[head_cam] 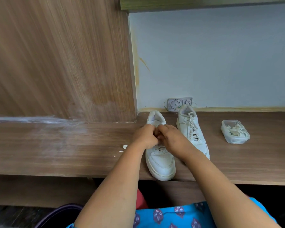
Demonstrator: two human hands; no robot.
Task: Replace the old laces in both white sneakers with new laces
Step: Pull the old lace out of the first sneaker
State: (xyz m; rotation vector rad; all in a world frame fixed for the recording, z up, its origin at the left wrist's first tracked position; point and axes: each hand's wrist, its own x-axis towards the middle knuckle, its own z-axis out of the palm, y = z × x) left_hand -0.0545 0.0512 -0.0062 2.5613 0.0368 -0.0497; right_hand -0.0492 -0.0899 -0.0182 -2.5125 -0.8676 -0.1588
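Both hands' fingers [156, 132] curled over near sneaker [160, 162] (laces hidden)

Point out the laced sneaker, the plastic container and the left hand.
laced sneaker [192, 129]: head view, on its laces.
plastic container [227, 139]: head view, on its near wall.
left hand [146, 136]: head view, on its back.
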